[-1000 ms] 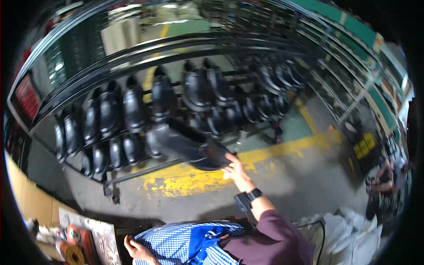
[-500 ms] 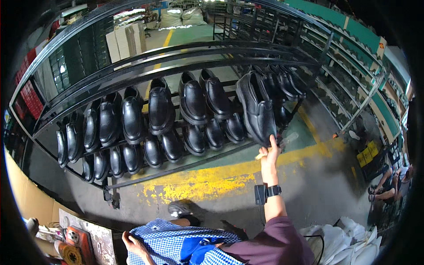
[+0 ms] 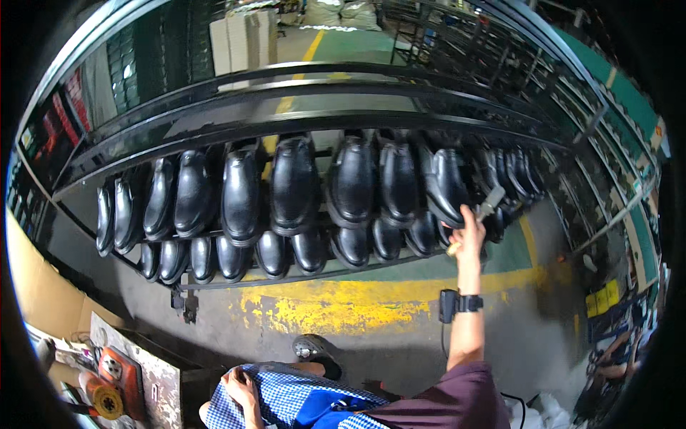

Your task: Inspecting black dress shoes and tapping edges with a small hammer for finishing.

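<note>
My right hand [image 3: 468, 236] grips the toe of a black leather slip-on shoe [image 3: 446, 180] at the right part of the rack's upper row. A thin tool with a pale handle end and a flat grey, translucent-looking end [image 3: 493, 199] is also held in that hand; its kind is unclear. The shoe's heel end is at the rack, toe toward me. Down at the lower left, my left hand [image 3: 241, 390] is closed on the blue-and-white checked apron [image 3: 275, 390], its fingertips partly hidden.
Two tiers of black shoes [image 3: 293, 186] line a dark metal rack [image 3: 336, 107]. An orange-red machine [image 3: 121, 375] stands at lower left beside a cardboard box [image 3: 43, 286]. More shelving [image 3: 622, 193] is at right, with a person at the lower right edge.
The held shoe has gone from raised in front of the rack to the rack's upper row, my right hand still at its toe. My view has shifted closer to the rack.
</note>
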Available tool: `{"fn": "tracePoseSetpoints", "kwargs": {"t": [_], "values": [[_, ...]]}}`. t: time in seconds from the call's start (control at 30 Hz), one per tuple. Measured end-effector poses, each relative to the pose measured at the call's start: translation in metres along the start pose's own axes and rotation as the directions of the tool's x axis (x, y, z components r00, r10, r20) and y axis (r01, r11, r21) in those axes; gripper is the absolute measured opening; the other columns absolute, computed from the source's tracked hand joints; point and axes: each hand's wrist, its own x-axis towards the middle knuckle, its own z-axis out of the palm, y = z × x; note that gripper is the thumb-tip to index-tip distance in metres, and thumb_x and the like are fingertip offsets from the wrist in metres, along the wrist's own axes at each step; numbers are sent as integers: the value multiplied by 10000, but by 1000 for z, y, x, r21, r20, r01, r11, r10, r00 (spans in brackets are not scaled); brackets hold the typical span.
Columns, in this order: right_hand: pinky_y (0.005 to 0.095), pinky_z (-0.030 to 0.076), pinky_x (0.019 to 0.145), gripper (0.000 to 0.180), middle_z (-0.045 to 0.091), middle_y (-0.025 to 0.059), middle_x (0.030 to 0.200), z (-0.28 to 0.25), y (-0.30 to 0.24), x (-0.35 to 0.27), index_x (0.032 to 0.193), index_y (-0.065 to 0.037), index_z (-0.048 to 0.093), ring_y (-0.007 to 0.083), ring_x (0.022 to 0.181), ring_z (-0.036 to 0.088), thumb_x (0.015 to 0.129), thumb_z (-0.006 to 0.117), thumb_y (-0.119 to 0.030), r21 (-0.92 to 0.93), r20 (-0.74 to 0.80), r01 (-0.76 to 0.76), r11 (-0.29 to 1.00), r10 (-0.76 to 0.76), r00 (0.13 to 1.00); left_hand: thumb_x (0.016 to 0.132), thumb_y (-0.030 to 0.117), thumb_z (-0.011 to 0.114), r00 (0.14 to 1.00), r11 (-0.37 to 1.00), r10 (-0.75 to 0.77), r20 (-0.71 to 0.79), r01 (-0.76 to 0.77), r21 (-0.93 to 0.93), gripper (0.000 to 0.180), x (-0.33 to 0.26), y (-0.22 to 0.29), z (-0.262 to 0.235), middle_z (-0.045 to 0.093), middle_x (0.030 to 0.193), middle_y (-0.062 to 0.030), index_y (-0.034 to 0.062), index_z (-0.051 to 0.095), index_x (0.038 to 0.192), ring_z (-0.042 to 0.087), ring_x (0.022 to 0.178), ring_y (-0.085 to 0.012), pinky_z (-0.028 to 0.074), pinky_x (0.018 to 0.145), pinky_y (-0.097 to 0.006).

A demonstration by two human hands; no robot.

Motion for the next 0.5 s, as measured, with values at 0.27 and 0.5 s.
{"fn": "tracePoseSetpoints", "kwargs": {"t": [0.27,0.5], "values": [[223,271,343,296,331,-41,469,20,29,-41,1101,-135,556,58,367,305,829,622,-231,45,-418,297,954,-252,873,698,162,606,942,979,136,305,-175,105,140,32,24,12,617,733,-104,82,654,803,546,736,-302,408,722,-409],[238,275,360,217,414,-21,532,53,-10,-49,1045,-129,575,68,402,335,834,600,-177,-46,-563,468,882,-410,718,784,229,548,791,996,89,605,-65,-62,211,71,14,6,655,823,-122,107,660,916,607,806,-297,458,759,-390]]}}
